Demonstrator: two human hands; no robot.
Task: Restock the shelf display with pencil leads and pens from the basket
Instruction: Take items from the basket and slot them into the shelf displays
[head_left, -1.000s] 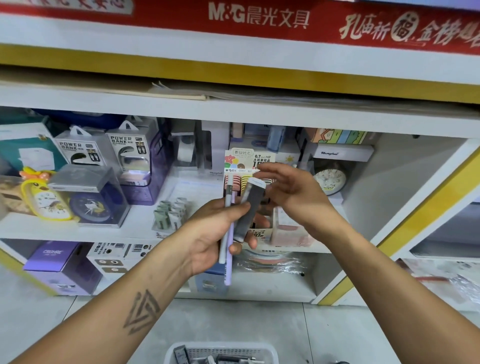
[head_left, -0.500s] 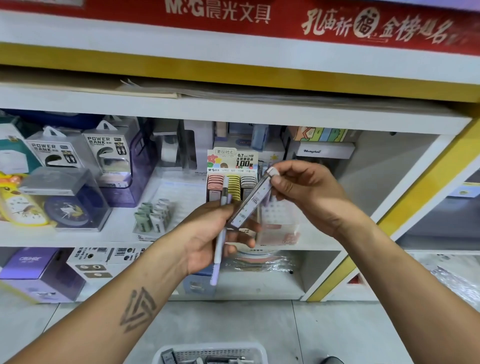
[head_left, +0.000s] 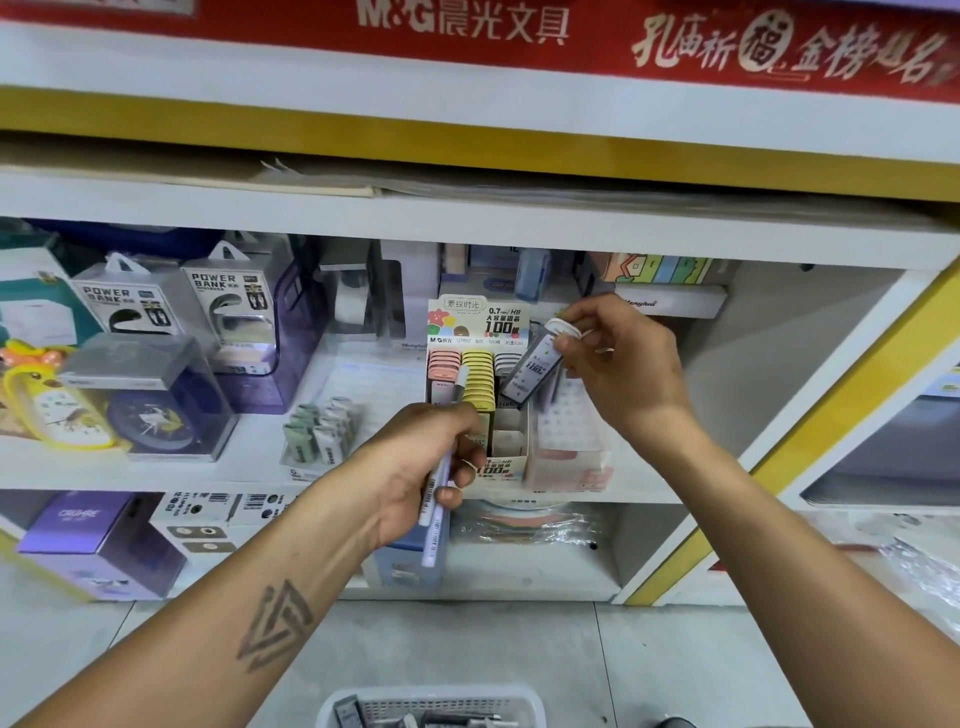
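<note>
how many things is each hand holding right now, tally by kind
Pencil lead cases: 1, the grey case in the right hand, over the display box.
Pens: 2, the pens in the left hand.
Total: 3 held items.

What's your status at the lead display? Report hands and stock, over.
Right hand pinches grey lead case by its cap, tilted over display box grey column. Left hand grips pens. Nothing blocking the slot. Basket below.

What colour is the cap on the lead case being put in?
White, on the dark grey lead case; seen from the head view.
</note>
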